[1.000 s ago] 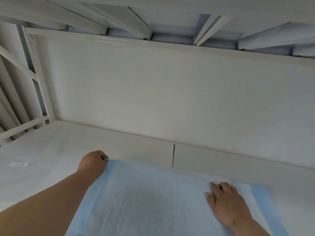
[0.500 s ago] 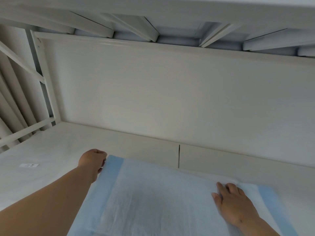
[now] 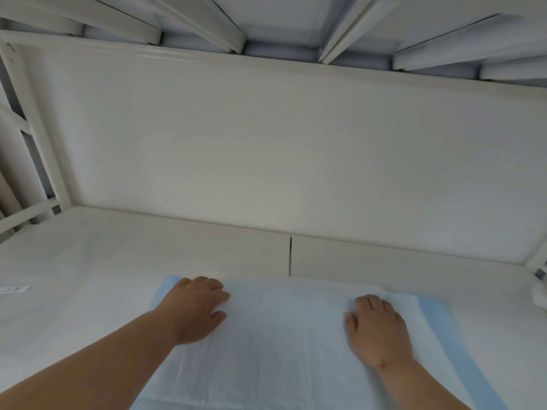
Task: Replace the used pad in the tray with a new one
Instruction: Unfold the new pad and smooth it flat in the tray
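A pale blue pad (image 3: 284, 327) with darker blue side borders lies spread flat on the white floor of the tray (image 3: 88, 261). Its far edge runs close to the tray's back wall. My left hand (image 3: 192, 309) lies palm down on the pad's left part, fingers flat and pointing right. My right hand (image 3: 377, 329) presses flat on the pad's right part, just inside the darker right border. Neither hand holds anything.
The tray sits inside a white enclosure with a tall back wall (image 3: 296, 158) and slatted bars overhead. A vertical seam (image 3: 290, 255) splits the low back lip. A small white label (image 3: 13, 289) lies on the floor at far left. White bars (image 3: 32, 143) stand at the left.
My left hand let go of the pad's far left corner and moved right onto the pad, now lying flat. My right hand stays flat on the pad.
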Demonstrator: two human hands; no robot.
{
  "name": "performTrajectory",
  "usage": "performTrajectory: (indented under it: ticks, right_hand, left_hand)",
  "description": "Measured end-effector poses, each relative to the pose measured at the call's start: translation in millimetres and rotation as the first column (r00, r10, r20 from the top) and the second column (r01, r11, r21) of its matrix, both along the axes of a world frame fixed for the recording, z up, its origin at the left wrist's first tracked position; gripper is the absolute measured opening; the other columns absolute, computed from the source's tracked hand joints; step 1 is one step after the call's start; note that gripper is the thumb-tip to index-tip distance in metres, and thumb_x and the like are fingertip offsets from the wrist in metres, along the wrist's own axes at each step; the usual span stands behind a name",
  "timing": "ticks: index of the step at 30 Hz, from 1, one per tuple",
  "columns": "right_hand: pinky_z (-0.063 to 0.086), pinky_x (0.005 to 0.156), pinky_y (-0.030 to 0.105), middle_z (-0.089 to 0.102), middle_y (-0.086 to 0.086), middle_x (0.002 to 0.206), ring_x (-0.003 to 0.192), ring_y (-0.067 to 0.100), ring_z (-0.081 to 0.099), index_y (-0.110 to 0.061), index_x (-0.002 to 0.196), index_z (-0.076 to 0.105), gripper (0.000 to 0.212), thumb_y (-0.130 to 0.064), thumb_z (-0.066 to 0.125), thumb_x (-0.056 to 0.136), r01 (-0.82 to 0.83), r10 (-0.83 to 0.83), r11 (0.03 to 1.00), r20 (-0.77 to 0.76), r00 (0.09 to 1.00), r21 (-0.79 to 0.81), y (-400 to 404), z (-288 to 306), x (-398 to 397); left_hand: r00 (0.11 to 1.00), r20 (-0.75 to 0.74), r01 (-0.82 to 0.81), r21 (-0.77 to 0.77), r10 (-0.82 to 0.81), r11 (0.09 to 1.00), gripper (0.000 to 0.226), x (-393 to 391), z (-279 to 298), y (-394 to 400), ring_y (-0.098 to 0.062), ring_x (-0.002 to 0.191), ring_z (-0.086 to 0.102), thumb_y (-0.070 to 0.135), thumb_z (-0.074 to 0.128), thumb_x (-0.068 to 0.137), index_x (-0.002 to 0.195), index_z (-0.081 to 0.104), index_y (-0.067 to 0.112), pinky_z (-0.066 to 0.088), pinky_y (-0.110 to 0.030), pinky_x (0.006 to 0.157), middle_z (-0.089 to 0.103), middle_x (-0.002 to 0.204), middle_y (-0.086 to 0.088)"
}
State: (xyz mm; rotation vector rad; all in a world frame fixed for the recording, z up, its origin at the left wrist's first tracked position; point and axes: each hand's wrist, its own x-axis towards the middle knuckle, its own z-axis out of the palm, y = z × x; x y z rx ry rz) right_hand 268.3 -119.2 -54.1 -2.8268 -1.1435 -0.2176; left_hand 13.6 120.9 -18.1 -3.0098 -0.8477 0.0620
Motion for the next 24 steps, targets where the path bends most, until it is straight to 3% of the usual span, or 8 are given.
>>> performTrajectory:
  ticks: [2, 4, 6, 8, 10, 12, 22, 24]
  right_hand:
    - [0.043, 0.092, 0.032, 0.059, -0.004, 0.112, 0.107, 0.019, 0.055, -0.023, 0.109, 0.059, 0.039, -0.049, 0.034, 0.093, -0.031, 0.032, 0.999, -0.002, 0.999, 0.025, -5.7, -5.6, -0.7]
    - [0.042, 0.096, 0.034, 0.06, -0.004, 0.112, 0.11, 0.02, 0.056, -0.023, 0.105, 0.06, 0.052, -0.055, 0.022, 0.088, -0.058, 0.059, 0.998, -0.022, 0.998, 0.04, -9.8, -7.3, 1.1]
    - [0.035, 0.108, 0.034, 0.056, -0.002, 0.13, 0.126, 0.021, 0.049, -0.023, 0.118, 0.058, 0.068, -0.059, 0.011, 0.086, -0.08, 0.081, 0.997, -0.031, 0.996, 0.016, -11.9, -5.8, 2.9]
    - [0.021, 0.118, 0.034, 0.039, 0.0, 0.152, 0.141, 0.019, 0.032, -0.025, 0.139, 0.045, 0.091, -0.069, -0.007, 0.079, -0.075, 0.072, 0.997, -0.085, 0.994, -0.031, -14.4, -2.8, 4.1]
    - [0.014, 0.121, 0.034, 0.027, -0.001, 0.159, 0.146, 0.019, 0.022, -0.027, 0.148, 0.033, 0.124, -0.079, -0.033, 0.058, -0.066, 0.056, 0.995, -0.13, 0.99, -0.075, -14.2, 0.7, 4.5]
    - [0.01, 0.122, 0.036, 0.02, -0.002, 0.161, 0.148, 0.02, 0.017, -0.027, 0.152, 0.026, 0.136, -0.075, -0.043, 0.044, -0.059, 0.043, 0.993, -0.142, 0.989, -0.105, -14.3, -0.2, 7.3]
    - [0.007, 0.122, 0.036, 0.011, -0.003, 0.163, 0.149, 0.021, 0.009, -0.026, 0.154, 0.017, 0.129, -0.073, -0.035, 0.046, -0.039, 0.009, 0.984, -0.17, 0.985, -0.172, -14.4, 1.8, 8.7]
    - [0.008, 0.122, 0.037, 0.012, -0.003, 0.163, 0.149, 0.021, 0.011, -0.026, 0.154, 0.019, 0.117, -0.076, -0.026, 0.058, -0.032, -0.007, 0.981, -0.202, 0.979, -0.189, -12.7, 4.9, 7.6]
  left_hand:
    - [0.996, -0.085, -0.042, -0.031, 0.039, 0.999, 0.053, 1.7, -6.2, 1.2, -0.014, 0.148, 0.009, 0.054, 0.032, 0.096, 0.147, 0.028, 0.041, 0.012, -0.037, 0.118, 0.013, 0.161, 0.008]
    - [0.987, -0.139, -0.088, -0.054, 0.08, 0.995, 0.056, 4.0, -9.7, 4.4, -0.016, 0.149, -0.003, 0.056, 0.028, 0.096, 0.15, 0.018, 0.042, 0.006, -0.038, 0.12, -0.001, 0.162, 0.007]
    - [0.978, -0.181, -0.116, -0.065, 0.102, 0.991, 0.06, 9.0, -11.4, 7.5, -0.017, 0.149, -0.007, 0.059, 0.026, 0.096, 0.151, 0.011, 0.043, 0.003, -0.041, 0.12, -0.006, 0.162, 0.006]
    - [0.97, -0.211, -0.134, -0.067, 0.117, 0.989, 0.062, 13.0, -12.3, 8.3, -0.017, 0.149, -0.009, 0.061, 0.026, 0.095, 0.152, 0.008, 0.042, 0.001, -0.043, 0.12, -0.009, 0.162, 0.007]
    - [0.967, -0.215, -0.149, -0.053, 0.134, 0.987, 0.064, 15.3, -12.8, 8.7, -0.016, 0.149, -0.01, 0.063, 0.026, 0.094, 0.152, 0.008, 0.041, -0.002, -0.045, 0.12, -0.01, 0.162, 0.008]
    - [0.965, -0.216, -0.16, -0.05, 0.146, 0.986, 0.067, 17.8, -12.7, 9.0, -0.016, 0.149, -0.01, 0.064, 0.026, 0.092, 0.152, 0.008, 0.04, -0.001, -0.045, 0.12, -0.011, 0.161, 0.008]
    - [0.945, -0.279, -0.181, -0.021, 0.168, 0.983, 0.074, 25.6, -4.5, 13.2, -0.015, 0.149, -0.001, 0.073, 0.022, 0.087, 0.152, 0.005, 0.041, 0.008, -0.047, 0.117, -0.01, 0.162, 0.009]
    - [0.948, -0.259, -0.197, -0.026, 0.183, 0.98, 0.073, 25.9, -7.4, 12.2, -0.014, 0.149, -0.002, 0.072, 0.02, 0.088, 0.152, 0.004, 0.04, 0.005, -0.048, 0.117, -0.011, 0.161, 0.01]
